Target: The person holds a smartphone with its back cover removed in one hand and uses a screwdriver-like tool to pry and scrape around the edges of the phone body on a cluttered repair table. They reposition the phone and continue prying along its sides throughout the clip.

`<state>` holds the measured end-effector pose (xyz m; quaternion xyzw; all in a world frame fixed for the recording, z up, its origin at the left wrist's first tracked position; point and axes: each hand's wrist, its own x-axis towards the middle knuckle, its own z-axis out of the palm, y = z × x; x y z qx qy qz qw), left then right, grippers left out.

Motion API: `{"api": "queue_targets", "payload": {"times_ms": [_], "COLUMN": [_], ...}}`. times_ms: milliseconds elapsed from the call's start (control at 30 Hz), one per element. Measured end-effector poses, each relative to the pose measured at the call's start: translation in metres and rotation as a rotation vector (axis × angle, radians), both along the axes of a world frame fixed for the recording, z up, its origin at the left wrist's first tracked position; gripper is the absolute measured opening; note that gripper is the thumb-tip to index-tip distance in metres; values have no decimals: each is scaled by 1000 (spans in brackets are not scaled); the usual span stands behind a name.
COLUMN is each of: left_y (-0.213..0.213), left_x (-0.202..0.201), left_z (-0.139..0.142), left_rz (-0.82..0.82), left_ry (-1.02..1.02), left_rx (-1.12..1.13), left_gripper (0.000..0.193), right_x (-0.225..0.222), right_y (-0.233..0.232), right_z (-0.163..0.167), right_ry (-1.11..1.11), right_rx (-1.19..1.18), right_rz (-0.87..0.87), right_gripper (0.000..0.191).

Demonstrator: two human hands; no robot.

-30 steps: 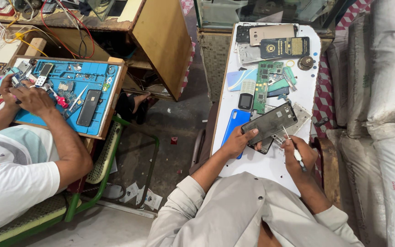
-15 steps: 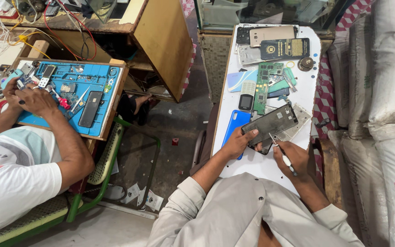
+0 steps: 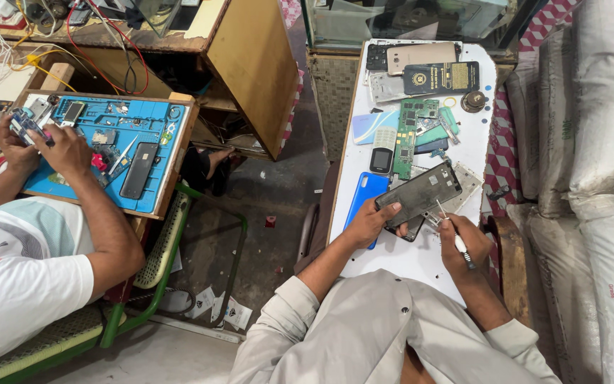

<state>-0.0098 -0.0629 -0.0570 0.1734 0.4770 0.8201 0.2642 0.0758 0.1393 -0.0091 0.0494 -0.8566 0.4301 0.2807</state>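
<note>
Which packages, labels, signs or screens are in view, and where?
Dark card: far end of white table, rectangular, black with gold print.
Keypad phone: mid-table, small dark screen.
Opened phone: in left hand, dark, no lit screen.
White sacks: stacked at right, one with a red-green label.
</note>
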Motion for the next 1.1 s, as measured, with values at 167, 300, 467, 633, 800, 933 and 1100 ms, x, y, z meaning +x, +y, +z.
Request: {"api": "queue_targets", "payload": {"times_ms": [167,300,467,633,800,933,1100], "left_y": [-1,1,8,6,13,15,12], "left_x": [1,0,0,0,-4,-4,-3], "left_z": [-1,-3,0,-3,-15,-22,-24], "left_rz": [17,30,53,95,45,37,48], "left_ry": [27,-2,10,56,2,-34,-62], "left_rx": [-15,-75,-102,-264,-90,-21,-3], "left_gripper": [35,35,36,36,39,40,39], "right_x": [-6,-6,-7,-8,-14,-16,-14], "right_y": [-3,0,10,16,24,25,25], "right_z": [1,-3,-8,-18,-27,-30,-33], "right_ry": [223,172,208,46,231,184,115], "right_rx": [275,143,212,22,191,41,1], "right_rz": [315,37,213,-59,261,117,-6], "right_gripper": [15,9,11,5,16,9,13]}}
